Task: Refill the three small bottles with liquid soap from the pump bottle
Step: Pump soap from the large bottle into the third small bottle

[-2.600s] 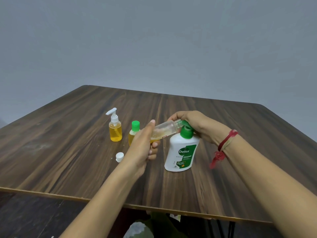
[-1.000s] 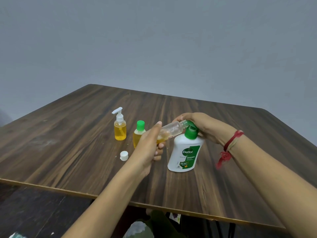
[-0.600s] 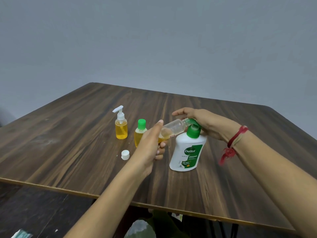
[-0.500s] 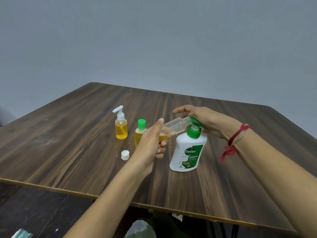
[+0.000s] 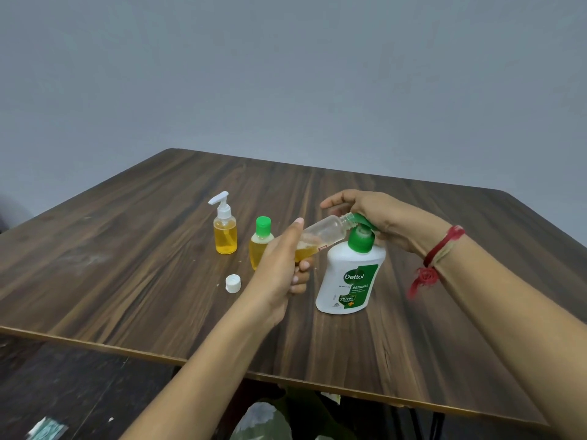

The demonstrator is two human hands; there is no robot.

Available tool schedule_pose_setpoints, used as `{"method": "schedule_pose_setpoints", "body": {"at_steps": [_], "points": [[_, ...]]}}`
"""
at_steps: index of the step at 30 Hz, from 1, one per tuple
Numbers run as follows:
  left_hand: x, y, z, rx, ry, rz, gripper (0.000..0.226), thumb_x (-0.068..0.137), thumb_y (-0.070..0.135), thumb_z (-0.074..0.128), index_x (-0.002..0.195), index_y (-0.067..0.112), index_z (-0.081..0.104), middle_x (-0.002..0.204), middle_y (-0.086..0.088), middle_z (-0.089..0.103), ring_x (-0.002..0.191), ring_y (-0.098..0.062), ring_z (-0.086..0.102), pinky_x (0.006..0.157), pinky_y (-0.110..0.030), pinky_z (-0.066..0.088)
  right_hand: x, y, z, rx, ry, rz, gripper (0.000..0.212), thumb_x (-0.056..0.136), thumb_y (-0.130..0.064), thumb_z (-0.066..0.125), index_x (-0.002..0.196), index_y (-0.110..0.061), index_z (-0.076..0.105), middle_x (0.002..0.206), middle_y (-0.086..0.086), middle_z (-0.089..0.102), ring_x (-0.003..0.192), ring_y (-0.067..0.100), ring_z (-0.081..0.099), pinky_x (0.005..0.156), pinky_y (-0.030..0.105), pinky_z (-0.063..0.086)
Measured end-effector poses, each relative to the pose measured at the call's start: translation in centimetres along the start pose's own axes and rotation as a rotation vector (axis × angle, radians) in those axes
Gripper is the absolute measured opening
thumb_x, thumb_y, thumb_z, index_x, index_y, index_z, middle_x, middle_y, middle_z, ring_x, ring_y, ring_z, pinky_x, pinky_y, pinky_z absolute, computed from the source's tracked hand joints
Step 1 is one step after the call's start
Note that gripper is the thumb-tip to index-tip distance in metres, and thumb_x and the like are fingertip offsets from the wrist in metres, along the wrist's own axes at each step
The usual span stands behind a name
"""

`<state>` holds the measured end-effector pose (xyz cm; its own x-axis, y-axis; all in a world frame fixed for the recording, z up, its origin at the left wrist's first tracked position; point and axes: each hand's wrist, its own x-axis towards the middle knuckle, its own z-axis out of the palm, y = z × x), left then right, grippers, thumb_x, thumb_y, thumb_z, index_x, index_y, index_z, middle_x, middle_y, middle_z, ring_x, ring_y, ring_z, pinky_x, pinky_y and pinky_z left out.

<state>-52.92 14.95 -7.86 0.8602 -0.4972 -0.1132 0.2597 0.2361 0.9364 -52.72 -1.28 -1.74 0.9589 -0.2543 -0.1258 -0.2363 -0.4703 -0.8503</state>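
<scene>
Just now the right hand [image 5: 378, 217] has eased upward: a second ago it pressed low on the green pump head [image 5: 360, 237], and now the head has risen, with the forefinger stretched out straight and the other fingers lying loosely over the top, gripping nothing. I judge this to be the return stroke between two presses, so more pumping is to come. The left hand [image 5: 279, 268] still grips the clear bottle [image 5: 327, 231] by its lower end, tilted, with its open threaded neck up against the nozzle. Only a little amber soap has pooled at the low end, so this one is far from full.

The pump bottle [image 5: 352, 277] stands on the table [image 5: 127, 281]. It is white, smooth, opaque plastic with rounded shoulders and a green label. To its left stand a small bottle with a white pump [image 5: 225, 233] and a green-capped bottle [image 5: 261, 241], both translucent, full of amber liquid and apparently done. A ribbed white cap [image 5: 232, 283] lies loose just in front of them, probably the clear bottle's. The table is dark wood-grain laminate with a pale edge.
</scene>
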Motion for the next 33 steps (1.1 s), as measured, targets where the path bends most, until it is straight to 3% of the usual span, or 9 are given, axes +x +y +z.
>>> {"method": "schedule_pose_setpoints", "body": {"at_steps": [3,7,10,14,20,24,27,33], "points": [[0.1,0.0,-0.2,0.011,0.01,-0.003,0.033,0.097,0.045,0.043,0.087,0.015,0.052,0.047,0.007,0.035,0.035,-0.003,0.024,0.033,-0.014,0.019,0.0,0.2,0.1,0.007,-0.002,-0.012,0.043,0.088,0.007,0.033,0.087,-0.02,0.065,0.113,0.012,0.061,0.088,0.026,0.058,0.076,0.033,0.05],[0.0,-0.1,0.1,-0.005,0.005,0.001,0.033,0.098,0.044,0.043,0.089,0.015,0.054,0.047,0.007,0.035,0.035,-0.003,0.024,0.033,-0.014,0.018,0.0,-0.2,-0.3,-0.019,-0.005,-0.037,0.045,0.088,0.009,0.031,0.093,-0.02,0.065,0.112,0.007,0.059,0.091,0.022,0.057,0.068,0.025,0.046],[0.1,-0.1,-0.1,-0.001,0.022,-0.005,0.033,0.098,0.044,0.043,0.086,0.015,0.052,0.046,0.007,0.034,0.035,-0.003,0.024,0.033,-0.015,0.018,0.0,0.5,0.0,0.029,-0.025,-0.024,0.046,0.087,0.009,0.031,0.088,-0.021,0.066,0.108,0.008,0.06,0.079,0.019,0.059,0.061,0.023,0.048],[0.0,-0.1,0.0,0.001,0.006,-0.009,0.033,0.097,0.045,0.042,0.093,0.014,0.055,0.047,0.006,0.036,0.035,-0.003,0.025,0.033,-0.015,0.019,0.1,0.0,-0.4,-0.047,-0.033,-0.04,0.047,0.087,0.008,0.031,0.086,-0.025,0.064,0.111,0.007,0.059,0.091,0.021,0.058,0.078,0.03,0.048],[0.1,-0.2,-0.1,0.008,0.022,-0.012,0.032,0.097,0.045,0.043,0.088,0.015,0.053,0.047,0.006,0.036,0.035,-0.004,0.024,0.033,-0.015,0.019,-0.3,0.0,-0.2,-0.036,-0.052,-0.031,0.044,0.087,0.009,0.03,0.095,-0.018,0.065,0.114,0.01,0.058,0.079,0.018,0.058,0.059,0.021,0.047],[0.2,-0.1,0.1,-0.003,0.012,-0.003,0.033,0.097,0.045,0.043,0.088,0.015,0.054,0.046,0.007,0.036,0.035,-0.003,0.024,0.034,-0.015,0.018,-0.5,-0.4,-0.4,-0.034,-0.04,-0.043,0.044,0.089,0.006,0.031,0.097,-0.02,0.065,0.11,0.006,0.061,0.085,0.019,0.058,0.07,0.026,0.047],[0.1,-0.3,0.0,0.007,0.012,-0.006,0.034,0.097,0.045,0.043,0.09,0.014,0.054,0.046,0.007,0.035,0.036,-0.004,0.024,0.035,-0.015,0.017,-1.0,0.4,-0.1,0.091,-0.054,-0.042,0.043,0.089,0.006,0.029,0.098,-0.015,0.066,0.108,0.009,0.064,0.077,0.018,0.06,0.063,0.023,0.049],[0.3,-0.1,0.3,-0.014,0.024,-0.006,0.034,0.098,0.044,0.042,0.085,0.015,0.052,0.046,0.006,0.034,0.035,-0.004,0.022,0.034,-0.015,0.016,-0.9,-0.5,-0.4,-0.008,-0.026,-0.049,0.043,0.089,0.008,0.029,0.108,-0.011,0.064,0.093,0.0,0.061,0.072,0.012,0.057,0.061,0.018,0.046]]}}
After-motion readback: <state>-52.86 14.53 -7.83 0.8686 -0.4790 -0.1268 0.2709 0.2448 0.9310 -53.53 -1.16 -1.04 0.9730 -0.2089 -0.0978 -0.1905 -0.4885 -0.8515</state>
